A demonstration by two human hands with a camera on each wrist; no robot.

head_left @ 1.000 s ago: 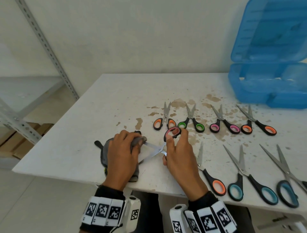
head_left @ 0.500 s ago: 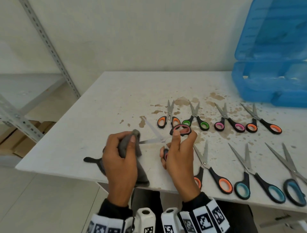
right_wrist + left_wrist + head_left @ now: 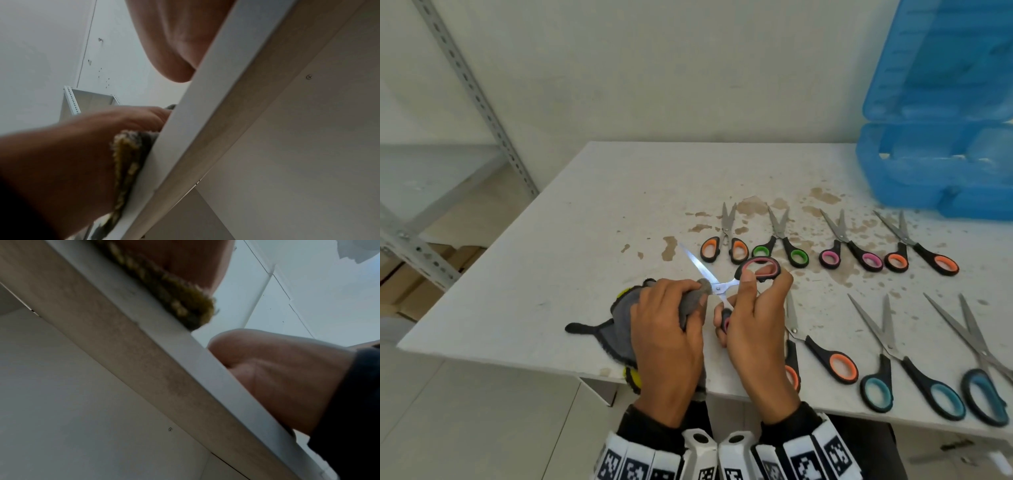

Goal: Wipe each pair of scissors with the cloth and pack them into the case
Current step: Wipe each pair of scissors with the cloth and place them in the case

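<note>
Pink scissors (image 3: pixel 726 282) splayed open above the near table (image 3: pixel 592 212) edge, handles clasped in right hand (image 3: pixel 755 329); one blade buried in cloth (image 3: pixel 619 329) bunched in left hand's (image 3: pixel 666 337) grip, other blade bare. Best drawn from pivot to tip, fingers behind the edge, then repeated on the bare blade. Case (image 3: pixel 935 171) open at far right, well apart.
</note>
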